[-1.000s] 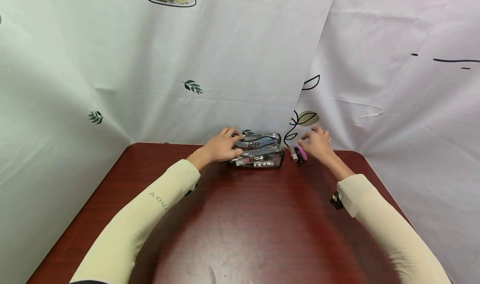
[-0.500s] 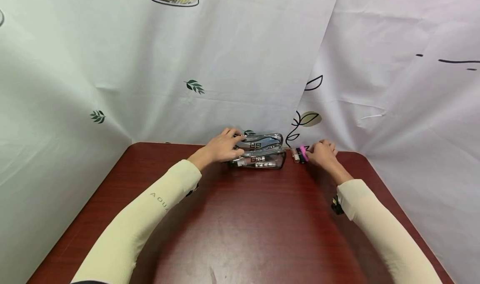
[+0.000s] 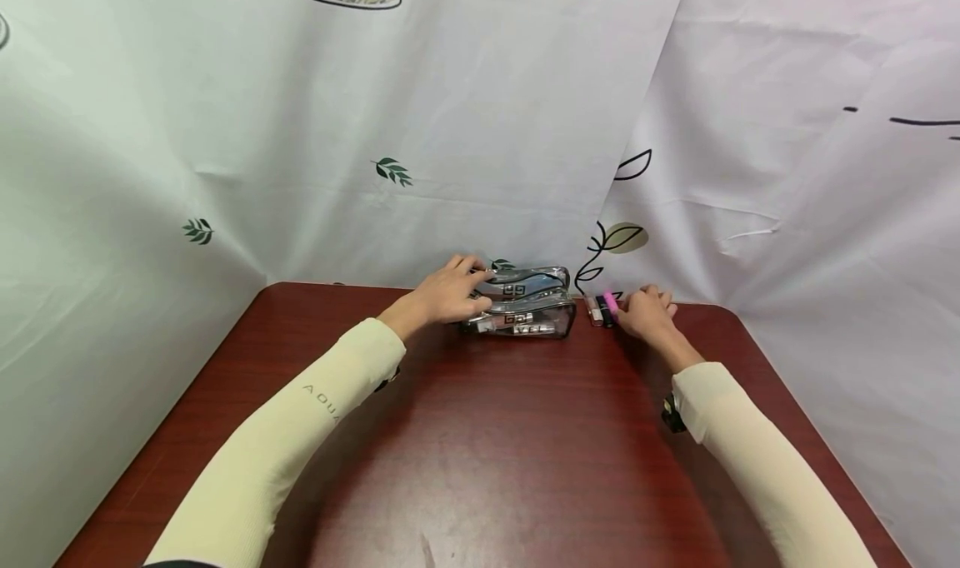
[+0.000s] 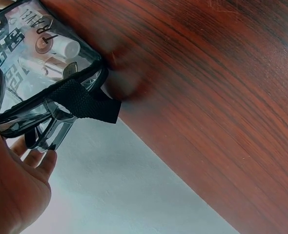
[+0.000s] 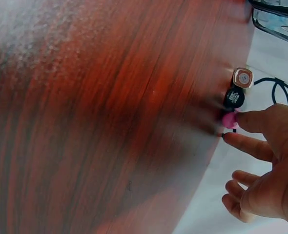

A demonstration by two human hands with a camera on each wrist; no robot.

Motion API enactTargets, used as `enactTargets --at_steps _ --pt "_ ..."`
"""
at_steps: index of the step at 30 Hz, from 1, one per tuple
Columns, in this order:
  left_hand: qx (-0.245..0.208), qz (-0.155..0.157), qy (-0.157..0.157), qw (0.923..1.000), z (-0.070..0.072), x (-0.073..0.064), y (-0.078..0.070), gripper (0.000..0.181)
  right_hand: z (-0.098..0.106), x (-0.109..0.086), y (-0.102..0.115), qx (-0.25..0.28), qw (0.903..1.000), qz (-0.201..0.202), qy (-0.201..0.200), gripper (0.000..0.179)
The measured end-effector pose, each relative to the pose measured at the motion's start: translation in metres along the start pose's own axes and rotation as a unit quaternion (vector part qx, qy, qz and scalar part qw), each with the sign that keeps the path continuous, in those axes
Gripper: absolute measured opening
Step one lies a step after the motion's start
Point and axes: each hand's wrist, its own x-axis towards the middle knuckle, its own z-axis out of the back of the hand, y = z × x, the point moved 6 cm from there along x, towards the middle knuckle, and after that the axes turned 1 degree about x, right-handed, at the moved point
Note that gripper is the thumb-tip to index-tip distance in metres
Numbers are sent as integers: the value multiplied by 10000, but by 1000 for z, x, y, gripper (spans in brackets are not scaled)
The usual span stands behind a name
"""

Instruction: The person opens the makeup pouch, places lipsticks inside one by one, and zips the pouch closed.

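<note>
The change I had just watched was in the right hand [image 3: 648, 311]. A second earlier it hung over the small cosmetics at the far edge of the counter [image 3: 480, 451], its fingers apart; now it was down at the pink tube [image 3: 611, 303], and the tube's top leaned over toward its neighbours. I took that to mean the reach was finished and picking up the pink tube was the step in hand. The left hand [image 3: 450, 293] had hardly shifted, so the pouch [image 3: 531, 305] sat in the same spot by the backdrop [image 3: 480, 135].

The right hand was narrow at its tips: thumb and forefinger seemed to pinch the pink tube between them, the thumb plainly touching it, the forefinger's contact harder to make out. The other fingers were curled back, clear of the row. Next to the pink tube stood the black tube [image 5: 234, 97], and beyond that the gold-ended tube [image 5: 243, 77], nearest the pouch.

The left hand held the pouch at its left end, thumb at the front and fingers bent round behind, near the black strap [image 4: 88, 102]. Through the clear wall I could see a white-capped item [image 4: 66, 47] among other cosmetics.

Both arms stretched forward in pale sleeves [image 3: 247, 451], angling in toward the far edge, the right wrist low and the left hand spanning the pouch from front to back.
</note>
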Motion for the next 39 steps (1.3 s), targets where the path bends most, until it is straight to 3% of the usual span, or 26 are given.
enactTargets --at_steps 20,31,39 --pt "-23 -28 -1 10000 1 0 -1 70 1 0 -13 -160 9994 -282 125 21" --pt "-52 -84 26 9999 1 -1 -1 69 21 -3 -1 316 9986 90 -406 27" --pt "-39 -73 1 10000 1 -2 -3 71 40 -3 20 272 9959 475 -715 36"
